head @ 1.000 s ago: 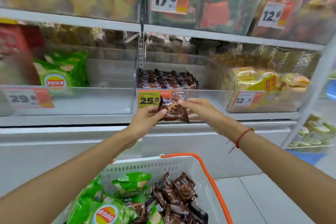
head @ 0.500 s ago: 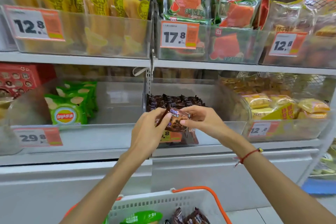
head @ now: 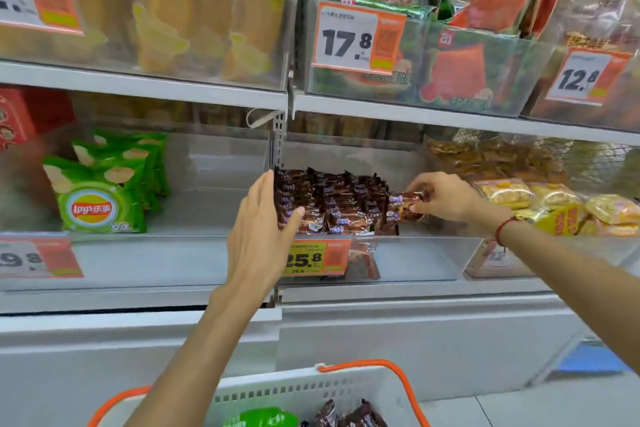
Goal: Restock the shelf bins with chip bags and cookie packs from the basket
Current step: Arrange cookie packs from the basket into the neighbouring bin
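Several stocked: cookie packs [head: 332,201] fill centre bin [head: 433,258].
Right hand [head: 446,198]: pinching another pack [head: 403,206].
Left hand [head: 259,236]: fingers straight, steadying the row.
Left: basket [head: 294,392] holds more.

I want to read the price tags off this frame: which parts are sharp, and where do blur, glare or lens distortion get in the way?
Head view: the orange-and-white 17.8 price tag and yellow 25.8 price tag read sharply; the tag at the left edge is smeared and cropped; the clear plastic bin fronts haze what lies behind them; the white shelf rails bow from wide-angle distortion; lighting is even, without hard shadows.
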`<action>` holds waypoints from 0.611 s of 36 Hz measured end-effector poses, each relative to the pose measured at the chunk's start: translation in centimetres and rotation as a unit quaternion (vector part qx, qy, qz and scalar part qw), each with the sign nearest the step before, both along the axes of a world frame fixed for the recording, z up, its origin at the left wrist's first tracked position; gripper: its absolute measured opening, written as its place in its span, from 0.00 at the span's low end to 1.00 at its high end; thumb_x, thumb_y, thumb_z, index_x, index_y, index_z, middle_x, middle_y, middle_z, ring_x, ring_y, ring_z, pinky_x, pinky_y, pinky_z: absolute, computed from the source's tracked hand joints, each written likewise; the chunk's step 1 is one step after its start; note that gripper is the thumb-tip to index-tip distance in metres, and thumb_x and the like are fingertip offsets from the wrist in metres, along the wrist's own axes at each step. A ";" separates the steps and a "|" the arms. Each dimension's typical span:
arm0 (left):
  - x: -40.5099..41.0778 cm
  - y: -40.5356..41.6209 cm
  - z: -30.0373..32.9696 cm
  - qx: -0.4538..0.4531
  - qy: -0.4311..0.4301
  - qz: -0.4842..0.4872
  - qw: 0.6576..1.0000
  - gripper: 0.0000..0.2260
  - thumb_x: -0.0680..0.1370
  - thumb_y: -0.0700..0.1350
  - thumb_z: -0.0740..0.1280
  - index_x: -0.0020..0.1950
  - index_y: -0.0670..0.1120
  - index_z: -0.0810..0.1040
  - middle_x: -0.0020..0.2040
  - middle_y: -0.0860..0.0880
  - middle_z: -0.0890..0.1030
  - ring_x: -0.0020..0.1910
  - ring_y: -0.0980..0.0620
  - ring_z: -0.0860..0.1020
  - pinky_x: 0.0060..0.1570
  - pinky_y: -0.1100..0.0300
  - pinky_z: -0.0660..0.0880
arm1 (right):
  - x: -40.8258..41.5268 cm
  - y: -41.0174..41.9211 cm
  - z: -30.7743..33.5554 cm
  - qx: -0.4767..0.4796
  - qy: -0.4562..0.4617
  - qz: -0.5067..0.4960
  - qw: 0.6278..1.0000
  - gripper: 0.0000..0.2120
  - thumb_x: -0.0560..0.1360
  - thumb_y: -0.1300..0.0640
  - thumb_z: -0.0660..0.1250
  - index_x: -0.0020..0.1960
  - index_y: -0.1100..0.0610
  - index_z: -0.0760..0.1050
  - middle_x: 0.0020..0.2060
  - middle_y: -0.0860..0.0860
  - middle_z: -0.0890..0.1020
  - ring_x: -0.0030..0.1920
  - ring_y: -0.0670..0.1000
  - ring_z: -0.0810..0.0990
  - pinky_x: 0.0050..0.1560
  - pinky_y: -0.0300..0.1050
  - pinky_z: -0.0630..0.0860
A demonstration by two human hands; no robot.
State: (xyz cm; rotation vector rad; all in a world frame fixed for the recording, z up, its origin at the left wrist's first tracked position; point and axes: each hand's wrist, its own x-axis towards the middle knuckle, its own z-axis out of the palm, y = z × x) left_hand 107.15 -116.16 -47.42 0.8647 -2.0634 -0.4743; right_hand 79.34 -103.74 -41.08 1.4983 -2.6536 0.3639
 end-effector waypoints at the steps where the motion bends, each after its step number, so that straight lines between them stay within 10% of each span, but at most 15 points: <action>1: -0.2 -0.2 -0.3 -0.004 -0.004 0.003 1.000 0.30 0.77 0.57 0.62 0.76 0.50 0.58 0.74 0.54 0.62 0.70 0.52 0.66 0.59 0.54 0.72 | -0.4 -0.4 -0.4 0.034 -0.006 0.007 0.999 0.12 0.72 0.54 0.74 0.54 0.51 0.78 0.53 0.51 0.81 0.47 0.50 0.77 0.49 0.46 0.75; 22: -0.6 -0.7 -1.2 -0.043 0.032 0.044 0.998 0.36 0.70 0.63 0.69 0.75 0.50 0.64 0.73 0.56 0.66 0.67 0.54 0.69 0.53 0.57 0.73 | 0.5 -5.1 -3.5 0.092 0.115 0.100 0.984 0.15 0.70 0.50 0.74 0.55 0.49 0.77 0.45 0.46 0.77 0.44 0.49 0.75 0.41 0.41 0.68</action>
